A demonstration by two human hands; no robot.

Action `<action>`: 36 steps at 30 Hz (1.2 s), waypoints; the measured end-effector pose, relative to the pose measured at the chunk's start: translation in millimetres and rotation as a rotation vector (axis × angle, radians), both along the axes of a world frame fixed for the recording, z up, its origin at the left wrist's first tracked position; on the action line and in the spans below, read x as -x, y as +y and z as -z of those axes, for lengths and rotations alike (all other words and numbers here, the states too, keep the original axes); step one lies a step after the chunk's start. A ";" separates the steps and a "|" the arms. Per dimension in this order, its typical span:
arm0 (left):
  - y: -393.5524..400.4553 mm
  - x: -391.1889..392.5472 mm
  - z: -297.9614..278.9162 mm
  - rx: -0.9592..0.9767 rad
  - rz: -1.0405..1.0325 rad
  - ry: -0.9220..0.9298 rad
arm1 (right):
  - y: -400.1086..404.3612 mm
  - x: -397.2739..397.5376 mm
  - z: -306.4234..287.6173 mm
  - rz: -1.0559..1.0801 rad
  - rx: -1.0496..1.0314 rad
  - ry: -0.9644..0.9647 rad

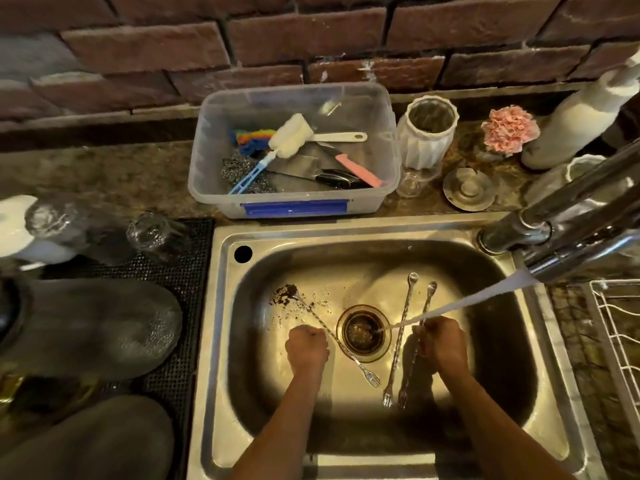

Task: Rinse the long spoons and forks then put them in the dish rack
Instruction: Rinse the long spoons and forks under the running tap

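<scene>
Three long metal utensils, each with a spoon at one end and a fork at the other, are in the steel sink (540,358). The left utensil (349,356) runs diagonally past the drain, and its spoon end lies in dark crumbs. My left hand (306,346) is a fist closed around its shaft. The middle utensil (401,327) lies loose on the sink floor. My right hand (443,341) grips the right utensil (429,296) at mid-shaft, fork end toward me. Water from the faucet (554,230) streams past my right hand and lands beside the drain (363,332).
A white wire dish rack (616,323) stands on the counter right of the sink. Behind the sink are a clear plastic tub (294,199) with brushes and knives, a white vase (426,133), a metal lid and a pink flower. Upturned glasses sit on a black mat (187,271) to the left.
</scene>
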State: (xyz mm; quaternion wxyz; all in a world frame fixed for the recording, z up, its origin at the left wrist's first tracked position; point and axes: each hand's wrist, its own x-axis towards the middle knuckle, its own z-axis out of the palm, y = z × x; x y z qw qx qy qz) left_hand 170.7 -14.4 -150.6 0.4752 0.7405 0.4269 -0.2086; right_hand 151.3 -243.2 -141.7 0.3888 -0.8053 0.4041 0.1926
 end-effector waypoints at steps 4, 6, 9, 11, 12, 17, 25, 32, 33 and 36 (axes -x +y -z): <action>-8.4 -12.0 1.2 -0.080 0.054 0.034 | -3.3 3.6 3.2 -0.012 -0.012 -0.008; -10.1 -16.7 2.2 -0.120 0.093 0.068 | -2.8 3.5 2.5 -0.058 -0.005 -0.008; -12.1 -19.2 4.5 -0.099 0.088 0.086 | -2.8 5.7 -4.6 -0.115 0.061 -0.020; -12.4 -20.8 3.8 -0.092 0.084 0.061 | -0.1 8.8 -13.1 -0.111 0.093 -0.013; -12.5 -21.3 2.2 -0.093 0.087 0.040 | 3.0 11.4 -19.8 -0.120 0.097 -0.002; -14.3 -21.3 -23.3 -0.052 0.047 -0.137 | 23.5 42.0 -79.6 -0.085 -0.217 -0.020; -33.9 5.3 -98.0 0.505 -0.107 -0.263 | 71.7 78.6 -136.1 0.309 -0.822 -0.123; -79.3 33.8 -139.5 0.837 -0.131 -0.163 | 62.1 52.2 -156.1 0.679 -0.829 -0.489; -84.8 34.4 -143.6 0.856 -0.151 -0.160 | 58.1 49.0 -158.5 0.675 -0.821 -0.511; -98.0 35.1 -154.6 0.906 -0.181 -0.161 | 47.0 47.2 -162.4 0.619 -0.739 -0.541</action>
